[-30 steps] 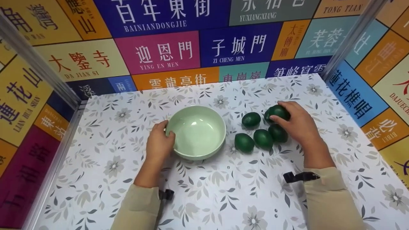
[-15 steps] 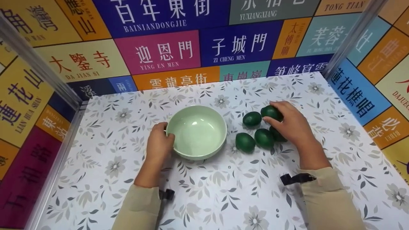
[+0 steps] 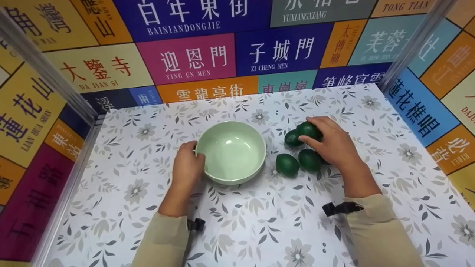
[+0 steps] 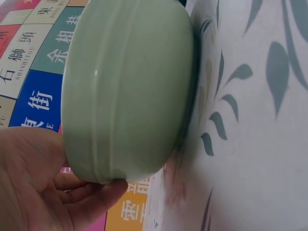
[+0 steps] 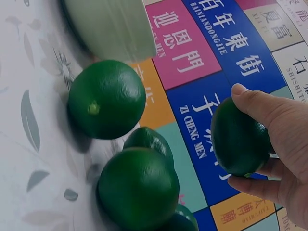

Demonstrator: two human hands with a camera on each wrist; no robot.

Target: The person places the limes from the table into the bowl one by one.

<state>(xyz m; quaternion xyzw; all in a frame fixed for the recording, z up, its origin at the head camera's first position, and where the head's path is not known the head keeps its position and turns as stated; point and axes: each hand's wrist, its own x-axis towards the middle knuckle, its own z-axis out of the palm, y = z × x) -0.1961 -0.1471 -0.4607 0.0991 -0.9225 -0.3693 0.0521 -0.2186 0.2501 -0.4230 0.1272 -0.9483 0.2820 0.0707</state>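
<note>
Your left hand (image 3: 187, 167) rests against the left side of a pale green bowl (image 3: 231, 152), thumb on the rim and fingers curled under its outer wall, steadying it on the floral tablecloth (image 3: 259, 222). The bowl is empty and sits upright. Just right of the bowl lie dark green limes: one (image 3: 287, 164) nearest the bowl, another (image 3: 309, 160) touching it on the right, one (image 3: 292, 138) further back, and a fourth mostly hidden under your palm. Your right hand (image 3: 332, 142) is right of the bowl, above that cluster, fingers and thumb clamped round one lifted lime (image 3: 308, 130), clear of the cloth in the right wrist view. This looks like the carrying step: a lime picked up, not yet over the bowl. The next move probably calls for bringing it leftward over the bowl's rim and releasing it low, while your left hand braces the bowl
</note>
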